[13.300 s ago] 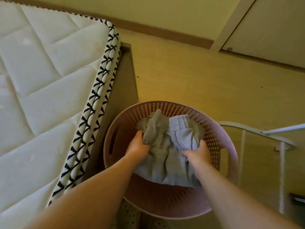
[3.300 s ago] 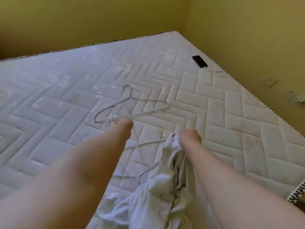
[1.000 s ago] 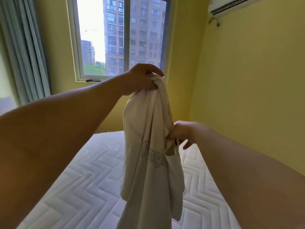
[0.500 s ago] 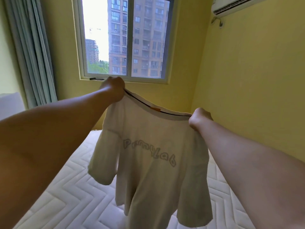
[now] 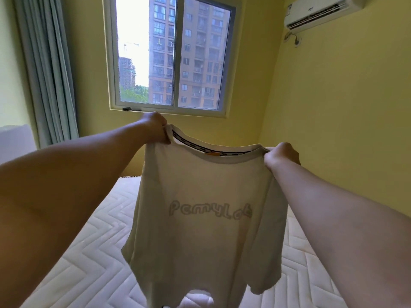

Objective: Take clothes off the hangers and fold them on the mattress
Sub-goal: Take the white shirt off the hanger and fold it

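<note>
A cream T-shirt (image 5: pixel 200 223) with pale lettering across the chest hangs spread out in the air in front of me. My left hand (image 5: pixel 155 130) grips its left shoulder beside the collar. My right hand (image 5: pixel 281 155) grips the right shoulder, slightly lower. Both arms reach forward. The shirt's hem and sleeves dangle above the white quilted mattress (image 5: pixel 89 252). No hangers are in view.
A window (image 5: pixel 173 54) fills the far wall, with a grey-green curtain (image 5: pixel 46 70) at its left. Yellow walls close the corner to the right, where an air conditioner (image 5: pixel 322 12) is mounted high. A white panel (image 5: pixel 15 141) stands at the left edge.
The shirt hung bunched from my raised left hand a second ago. My hands have moved apart to its shoulders and spread it flat, and it now hangs slightly lower.
</note>
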